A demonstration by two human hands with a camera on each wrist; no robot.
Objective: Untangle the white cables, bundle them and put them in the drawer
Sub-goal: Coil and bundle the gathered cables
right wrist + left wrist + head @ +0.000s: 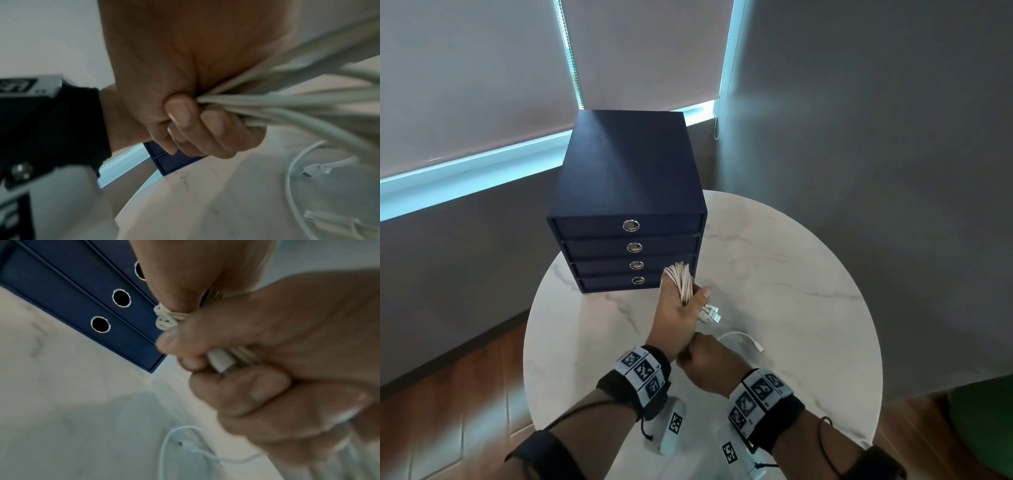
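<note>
My left hand [683, 299] grips a coiled bundle of white cables [681, 279] just in front of the navy drawer unit [626, 240]; USB plugs [710, 313] stick out below its fingers. In the left wrist view the curled fingers [236, 394] hold a plug [221, 361] and cable loops [164, 318]. My right hand [702, 361] sits close behind the left wrist, and its fingers [193, 123] pinch several cable strands [277, 104]. All drawers are closed.
A loose white cable [741, 339] with a small plug lies on the round marble table [791, 274], to the right of my hands. The drawer unit stands at the table's back left edge. Wooden floor lies beyond the rim, and a green object [983, 428] sits at the lower right.
</note>
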